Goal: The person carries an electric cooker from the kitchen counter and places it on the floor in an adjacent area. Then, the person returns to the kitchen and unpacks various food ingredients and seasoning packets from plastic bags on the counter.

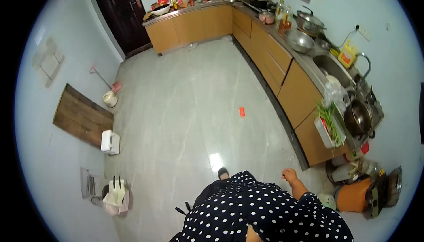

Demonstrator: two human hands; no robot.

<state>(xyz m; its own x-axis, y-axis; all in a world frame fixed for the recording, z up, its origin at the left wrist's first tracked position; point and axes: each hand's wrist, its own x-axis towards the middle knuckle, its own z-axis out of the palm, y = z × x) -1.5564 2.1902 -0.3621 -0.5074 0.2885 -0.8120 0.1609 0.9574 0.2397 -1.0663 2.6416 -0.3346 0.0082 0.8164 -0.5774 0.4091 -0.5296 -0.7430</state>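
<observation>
My right hand (289, 174) hangs low over the tiled floor, in front of the dotted black-and-white clothing (260, 204). Its fingers look loosely curled, and I see no object in them. The closest thing at that side is the end of the wooden kitchen cabinets (316, 142). Above these, a white tray (325, 137) with long green vegetables (329, 118) sits at the counter's near end. My left hand is out of view. One dark shoe (223, 171) shows below the clothing.
A red packet (242, 111) lies on the floor (190, 96). Along the right counter are a sink (331, 65), a metal bowl (299, 41) and pots. An orange container (353, 195) stands at the lower right. Bins and a dustpan (116, 86) line the left wall; a dark door (117, 12) is at the back.
</observation>
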